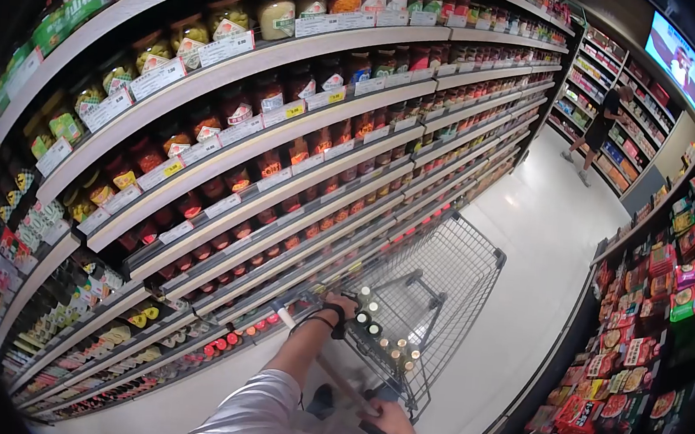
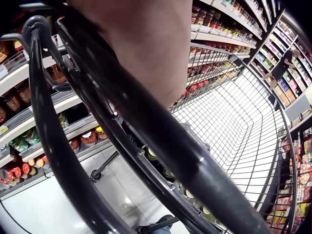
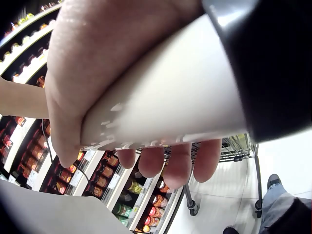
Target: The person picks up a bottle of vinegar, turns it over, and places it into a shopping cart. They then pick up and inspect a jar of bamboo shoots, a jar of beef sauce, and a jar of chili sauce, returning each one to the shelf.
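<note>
The shopping cart has a dark wire basket and a pale push handle. My right hand grips the handle near its right end; in the right wrist view its fingers curl round the pale bar. Reaching over the handle, my left hand is at the basket's near left corner, beside several upright bottles with light caps. A second cluster of bottles stands to their right in the basket. In the left wrist view, black cart bars cross in front of my hand, hiding its fingertips.
Shelves packed with jars run along the left, close to the cart. On the right, a display of packaged food borders the pale floor. A person in dark clothes stands at the far shelves, below a lit screen.
</note>
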{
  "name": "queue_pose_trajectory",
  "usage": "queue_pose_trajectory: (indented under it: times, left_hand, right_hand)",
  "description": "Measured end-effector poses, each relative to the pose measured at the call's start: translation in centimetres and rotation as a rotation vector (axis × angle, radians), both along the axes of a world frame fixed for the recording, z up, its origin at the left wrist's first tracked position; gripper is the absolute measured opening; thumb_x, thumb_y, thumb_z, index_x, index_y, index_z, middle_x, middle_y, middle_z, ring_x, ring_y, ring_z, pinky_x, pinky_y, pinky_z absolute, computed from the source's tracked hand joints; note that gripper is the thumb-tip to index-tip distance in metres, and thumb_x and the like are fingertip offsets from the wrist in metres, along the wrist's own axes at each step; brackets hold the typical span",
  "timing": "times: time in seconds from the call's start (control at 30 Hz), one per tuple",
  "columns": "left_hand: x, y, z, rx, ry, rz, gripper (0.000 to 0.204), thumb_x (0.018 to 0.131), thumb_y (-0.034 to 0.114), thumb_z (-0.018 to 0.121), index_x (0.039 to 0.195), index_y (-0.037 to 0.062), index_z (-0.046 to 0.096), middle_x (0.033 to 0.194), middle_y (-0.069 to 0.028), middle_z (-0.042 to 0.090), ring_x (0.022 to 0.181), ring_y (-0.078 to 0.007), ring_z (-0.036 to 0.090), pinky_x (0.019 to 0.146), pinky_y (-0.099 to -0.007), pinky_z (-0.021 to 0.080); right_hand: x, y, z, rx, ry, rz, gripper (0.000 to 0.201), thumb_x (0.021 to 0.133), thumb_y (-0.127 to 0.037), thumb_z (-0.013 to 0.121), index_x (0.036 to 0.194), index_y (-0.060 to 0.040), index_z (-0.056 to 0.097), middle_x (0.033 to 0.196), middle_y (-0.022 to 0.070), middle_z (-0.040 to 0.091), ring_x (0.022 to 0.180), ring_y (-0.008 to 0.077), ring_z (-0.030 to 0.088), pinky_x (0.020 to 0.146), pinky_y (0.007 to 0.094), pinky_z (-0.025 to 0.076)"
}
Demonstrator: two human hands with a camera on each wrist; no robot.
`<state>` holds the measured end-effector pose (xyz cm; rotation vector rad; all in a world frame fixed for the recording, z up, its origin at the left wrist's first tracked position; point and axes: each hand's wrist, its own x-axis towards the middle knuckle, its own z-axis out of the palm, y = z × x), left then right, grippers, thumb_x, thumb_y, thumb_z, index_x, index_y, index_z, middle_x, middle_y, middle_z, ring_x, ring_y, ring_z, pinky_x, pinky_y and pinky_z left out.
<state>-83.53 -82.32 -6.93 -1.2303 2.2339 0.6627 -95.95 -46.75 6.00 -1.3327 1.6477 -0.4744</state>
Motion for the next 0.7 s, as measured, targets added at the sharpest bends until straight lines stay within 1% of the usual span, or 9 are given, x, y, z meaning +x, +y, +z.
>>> queue_pose_trajectory:
  times: [0.2, 0.3, 0.4, 0.43, 0.47, 0.5, 0.53, 0.63, 0.7]
  left_hand:
    - [-0.9, -0.5, 0.1, 0.041, -0.063, -0.007, 0.040, 0.087, 0.025, 0.059, 0.123, 0.0120, 0.071, 0.132, -0.0131, 0.067, 0.125, -0.0328, 0.062, 0.103, -0.0553, 0.041]
    - [0.1, -0.2, 0.9, 0.030, 0.050, -0.032, 0.045, 0.085, 0.027, 0.061, 0.128, 0.0153, 0.067, 0.133, -0.0152, 0.065, 0.129, -0.0351, 0.057, 0.103, -0.0596, 0.040]
    - [2.9, 2.3, 4.1, -0.205, 0.312, -0.077, 0.050, 0.084, 0.028, 0.062, 0.134, 0.0197, 0.062, 0.137, -0.0158, 0.060, 0.138, -0.0363, 0.047, 0.105, -0.0632, 0.037]
    - [3.8, 2.7, 4.2, -0.202, 0.409, -0.034, 0.050, 0.085, 0.030, 0.063, 0.134, 0.0236, 0.060, 0.141, -0.0144, 0.056, 0.143, -0.0369, 0.038, 0.106, -0.0650, 0.033]
    - [4.9, 3.6, 4.3, -0.299, 0.590, 0.004, 0.047, 0.086, 0.028, 0.063, 0.132, 0.0222, 0.061, 0.140, -0.0132, 0.057, 0.141, -0.0360, 0.039, 0.107, -0.0631, 0.033]
    - [6.0, 4.7, 5.3, -0.398, 0.770, 0.046, 0.043, 0.087, 0.027, 0.063, 0.130, 0.0209, 0.062, 0.138, -0.0120, 0.057, 0.140, -0.0351, 0.040, 0.108, -0.0611, 0.033]
    - [7.0, 5.6, 6.9, -0.446, 0.839, 0.050, 0.041, 0.087, 0.024, 0.063, 0.128, 0.0194, 0.063, 0.137, -0.0119, 0.057, 0.137, -0.0341, 0.042, 0.107, -0.0588, 0.034]
    - [11.2, 6.9, 12.9, -0.587, 0.996, 0.094, 0.036, 0.086, 0.015, 0.064, 0.122, 0.0152, 0.064, 0.131, -0.0111, 0.059, 0.130, -0.0316, 0.049, 0.105, -0.0520, 0.038]
    - [14.6, 6.5, 16.4, -0.655, 1.052, 0.123, 0.034, 0.084, 0.009, 0.064, 0.118, 0.0126, 0.065, 0.126, -0.0103, 0.062, 0.124, -0.0304, 0.053, 0.102, -0.0476, 0.040]
  right_hand:
    - [-0.3, 0.4, -2.3, 0.029, -0.020, 0.029, 0.046, 0.079, -0.046, 0.078, 0.098, -0.0051, 0.072, 0.075, 0.0130, 0.066, 0.069, 0.0245, 0.063, 0.067, 0.0370, 0.049]
    - [-0.2, 0.1, -2.1, 0.023, -0.028, 0.025, 0.046, 0.080, -0.047, 0.078, 0.097, -0.0054, 0.072, 0.077, 0.0123, 0.069, 0.072, 0.0232, 0.065, 0.069, 0.0359, 0.050]
    - [-0.2, 0.2, -2.0, 0.040, -0.032, 0.034, 0.045, 0.080, -0.046, 0.079, 0.097, -0.0057, 0.073, 0.077, 0.0109, 0.069, 0.070, 0.0218, 0.064, 0.069, 0.0352, 0.050]
    - [-0.2, 0.3, -2.1, 0.044, -0.029, 0.024, 0.045, 0.079, -0.046, 0.080, 0.096, -0.0053, 0.073, 0.077, 0.0105, 0.069, 0.070, 0.0213, 0.064, 0.069, 0.0349, 0.050]
    - [-0.1, 0.3, -2.1, 0.049, -0.026, 0.014, 0.044, 0.079, -0.046, 0.080, 0.096, -0.0050, 0.073, 0.076, 0.0101, 0.069, 0.070, 0.0207, 0.064, 0.069, 0.0346, 0.050]
    - [0.0, 0.2, -2.0, 0.053, -0.021, 0.008, 0.044, 0.079, -0.045, 0.081, 0.095, -0.0047, 0.073, 0.076, 0.0097, 0.070, 0.069, 0.0201, 0.064, 0.069, 0.0343, 0.050]
    - [0.2, 0.2, -1.7, 0.039, -0.036, -0.008, 0.045, 0.078, -0.044, 0.082, 0.094, -0.0029, 0.073, 0.077, 0.0091, 0.070, 0.070, 0.0186, 0.064, 0.068, 0.0333, 0.050]
    - [0.5, 0.4, -1.4, 0.022, -0.030, -0.040, 0.045, 0.077, -0.040, 0.085, 0.093, -0.0005, 0.073, 0.078, 0.0084, 0.071, 0.071, 0.0162, 0.065, 0.070, 0.0314, 0.051]
    - [0.4, 0.6, -3.0, -0.028, -0.065, -0.066, 0.044, 0.074, -0.036, 0.088, 0.091, 0.0007, 0.072, 0.076, 0.0062, 0.070, 0.072, 0.0148, 0.063, 0.071, 0.0306, 0.050]
